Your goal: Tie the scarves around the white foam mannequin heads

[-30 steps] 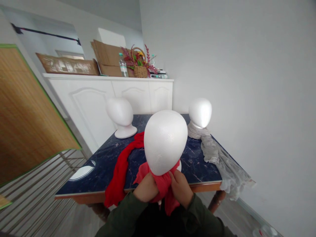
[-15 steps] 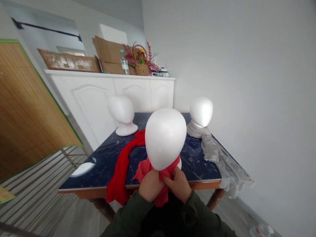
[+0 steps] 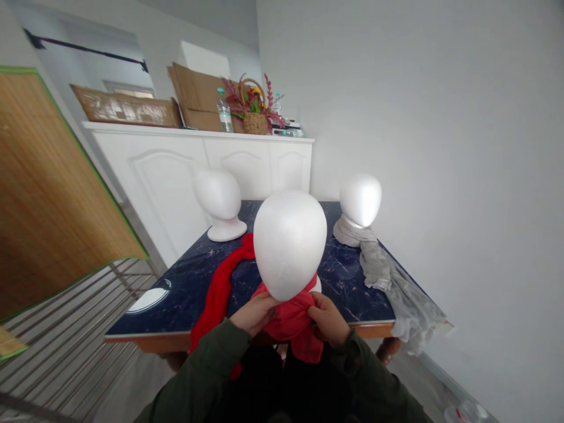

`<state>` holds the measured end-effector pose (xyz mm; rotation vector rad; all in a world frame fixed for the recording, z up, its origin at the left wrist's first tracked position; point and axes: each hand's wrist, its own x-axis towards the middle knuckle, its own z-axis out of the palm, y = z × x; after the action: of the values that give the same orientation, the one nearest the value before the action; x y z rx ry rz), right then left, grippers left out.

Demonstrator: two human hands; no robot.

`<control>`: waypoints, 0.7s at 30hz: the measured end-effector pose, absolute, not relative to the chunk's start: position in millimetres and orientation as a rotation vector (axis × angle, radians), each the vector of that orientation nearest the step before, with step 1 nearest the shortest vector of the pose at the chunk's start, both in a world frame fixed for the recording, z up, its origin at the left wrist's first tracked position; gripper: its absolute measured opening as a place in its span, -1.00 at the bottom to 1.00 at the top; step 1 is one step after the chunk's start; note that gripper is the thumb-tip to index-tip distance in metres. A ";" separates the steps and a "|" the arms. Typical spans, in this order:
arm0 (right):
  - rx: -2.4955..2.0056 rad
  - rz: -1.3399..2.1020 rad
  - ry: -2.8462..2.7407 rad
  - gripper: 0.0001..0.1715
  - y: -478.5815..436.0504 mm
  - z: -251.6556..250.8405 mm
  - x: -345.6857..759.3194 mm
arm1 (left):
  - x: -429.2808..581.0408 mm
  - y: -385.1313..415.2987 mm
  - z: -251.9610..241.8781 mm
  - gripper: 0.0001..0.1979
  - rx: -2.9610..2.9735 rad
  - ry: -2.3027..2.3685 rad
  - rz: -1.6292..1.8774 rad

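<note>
A white foam mannequin head (image 3: pixel 291 244) stands close to me at the table's front edge. Around its neck is a coral-red scarf (image 3: pixel 293 317), its loose end hanging below the edge. My left hand (image 3: pixel 256 312) is closed on the scarf at the left, just under the chin. On the right, my right hand (image 3: pixel 329 318) pinches the scarf's fabric. A bright red scarf (image 3: pixel 218 288) lies on the table to the left, running down over the front edge behind my left forearm.
Behind on the left stands a bare mannequin head (image 3: pixel 220 197). At the back right, another mannequin head (image 3: pixel 360 201) wears a grey scarf (image 3: pixel 383 273) that trails off the corner. The blue table (image 3: pixel 189 294) meets a metal rack (image 3: pixel 74 341) at left and a white cabinet (image 3: pixel 171 176) behind.
My hands, together under the chin before, have moved apart, the left outward to the left and the right slightly right. The coral-red scarf's hanging end has shifted right.
</note>
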<state>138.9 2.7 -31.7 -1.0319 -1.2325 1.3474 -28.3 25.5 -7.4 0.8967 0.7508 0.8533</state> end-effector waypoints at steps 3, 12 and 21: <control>-0.741 1.676 -0.835 -0.69 2.1 -35.0 133.6 | -30.1 33.8 -8.3 -0.75 0.732 0.744 0.716; -0.684 1.756 -0.676 -0.71 2.9 -35.0 140.3 | -60.2 44.1 -1.1 -0.90 0.835 0.737 0.556; -1.132 1.129 -1.129 -0.81 6.2 -47.1 125.8 | -70.2 15.9 10.3 -0.79 0.555 0.609 0.880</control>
<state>125.8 6.2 -47.1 -1.1317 -1.1289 1.1285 -70.2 15.9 10.3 0.5554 0.6087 0.8798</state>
